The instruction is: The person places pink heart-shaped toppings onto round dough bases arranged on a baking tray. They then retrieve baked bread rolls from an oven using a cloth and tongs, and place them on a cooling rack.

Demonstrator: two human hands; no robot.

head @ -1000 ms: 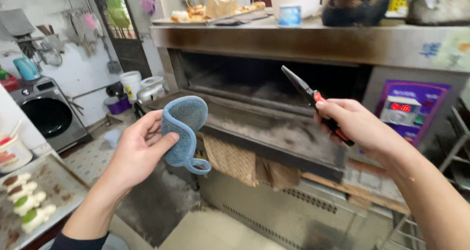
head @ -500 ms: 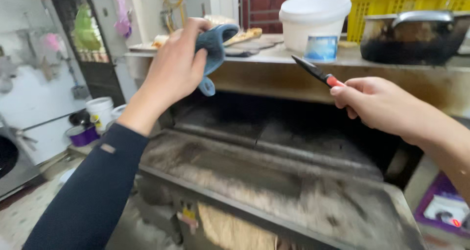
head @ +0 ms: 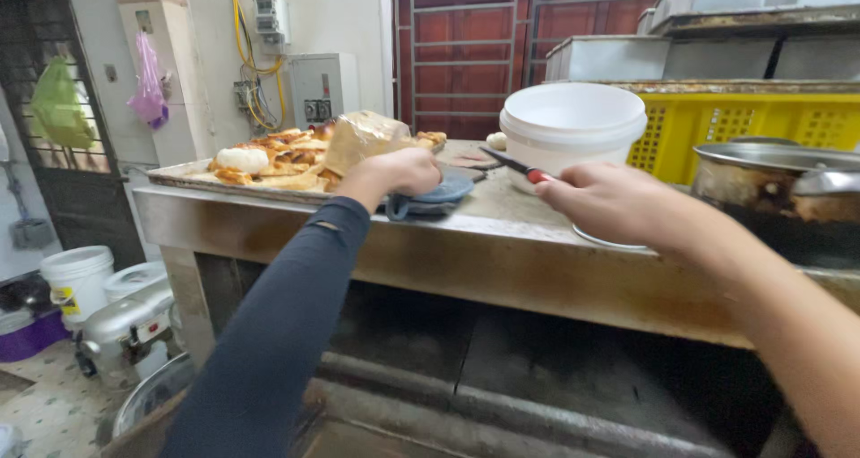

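the left hand has come up from the oven mouth and now presses the blue cloth onto the surface beside the pastry tray, while the right hand stays curled around the red-handled knife.

Blue-grey cloth, white bucket, yellow latticed crate, red-handled black knife.
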